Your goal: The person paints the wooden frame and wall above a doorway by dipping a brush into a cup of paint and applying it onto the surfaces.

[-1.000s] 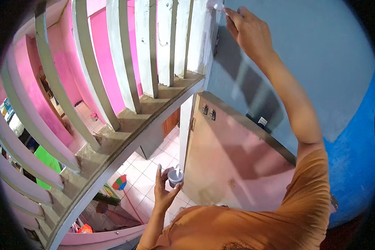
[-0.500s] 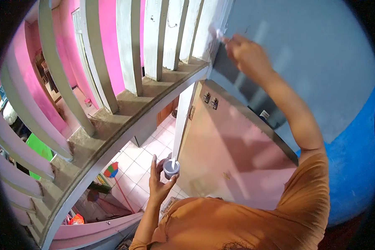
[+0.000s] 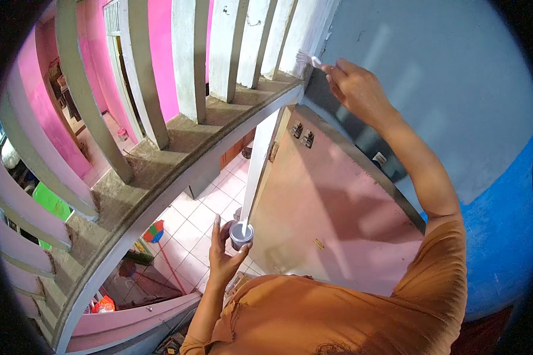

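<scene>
Near the bottom middle, my left hand (image 3: 224, 260) is wrapped round a small open cup (image 3: 241, 236), with a pale stick or handle standing in it. Up at the right, my right hand (image 3: 358, 89) pinches the handle of a small brush (image 3: 309, 60). The white bristles point left and touch the foot of the white end post (image 3: 302, 44), where it meets the grey wall (image 3: 444, 89). Pale balusters (image 3: 189, 65) rise from a rough concrete ledge (image 3: 172, 145) left of the brush.
Below the ledge is a white tiled floor (image 3: 186, 236) with a broom (image 3: 154, 231). A pink panel (image 3: 337, 213) with a dark top edge stands under the grey wall. Blue wall (image 3: 503, 236) shows at the far right.
My right hand and the brush have come down along the end post to its foot. The view has shifted, and my left hand with the cup appears slightly further left and higher.
</scene>
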Available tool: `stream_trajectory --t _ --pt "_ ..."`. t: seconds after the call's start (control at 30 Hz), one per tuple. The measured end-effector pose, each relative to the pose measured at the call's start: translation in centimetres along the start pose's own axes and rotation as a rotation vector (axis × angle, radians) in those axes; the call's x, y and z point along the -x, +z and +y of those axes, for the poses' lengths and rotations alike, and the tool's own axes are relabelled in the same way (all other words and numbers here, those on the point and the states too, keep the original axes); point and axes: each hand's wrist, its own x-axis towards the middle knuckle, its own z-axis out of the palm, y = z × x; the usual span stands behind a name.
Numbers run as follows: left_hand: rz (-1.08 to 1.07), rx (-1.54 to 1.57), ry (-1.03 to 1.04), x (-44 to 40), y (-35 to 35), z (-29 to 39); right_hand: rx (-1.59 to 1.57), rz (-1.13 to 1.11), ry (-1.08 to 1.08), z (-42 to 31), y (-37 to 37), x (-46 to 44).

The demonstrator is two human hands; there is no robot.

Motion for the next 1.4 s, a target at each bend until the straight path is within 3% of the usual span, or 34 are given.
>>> stream_trajectory --t 0.1,0.23,0.3,0.4,0.6,0.73,0.8,0.93,1.03,1.3,1.4 --pt "-0.011 0.035 0.004 -0.1 -0.1 -0.1 0.005 -0.021 -0.163 0.4 0.9 0.5" --pt "-0.021 0.027 0.014 -0.2 0.0 0.3 0.002 0.020 -0.039 0.8 0.2 0.2" --pt "-0.021 0.035 -0.002 -0.3 -0.1 0.5 0.036 -0.018 -0.188 0.7 0.6 0.7" --pt "-0.015 0.029 0.000 -0.2 -0.2 0.2 0.040 -0.054 -0.002 1.5 -0.5 0.4" --pt "-0.012 0.055 -0.017 -0.3 -0.2 0.3 0.006 0.006 -0.112 2.5 0.7 2.1" --pt "-0.036 0.050 -0.010 -0.4 -0.2 0.5 -0.018 -0.042 -0.008 2.6 0.2 2.3" --pt "-0.027 0.058 -0.023 -0.5 -0.1 0.8 -0.009 -0.077 -0.145 2.8 0.5 2.7" --pt "-0.030 0.048 -0.002 -0.4 -0.1 0.7 -0.044 -0.139 -0.033 3.0 0.7 3.5" --pt "-0.026 0.088 -0.021 -0.4 0.0 0.7 -0.046 -0.057 -0.157 3.1 1.6 4.0" --pt "-0.028 0.058 -0.002 -0.5 0.2 0.4 -0.052 -0.194 -0.043 3.3 0.6 4.0" --pt "-0.048 0.050 -0.043 -0.5 0.3 1.0 -0.050 -0.081 -0.140 3.9 1.2 4.5"
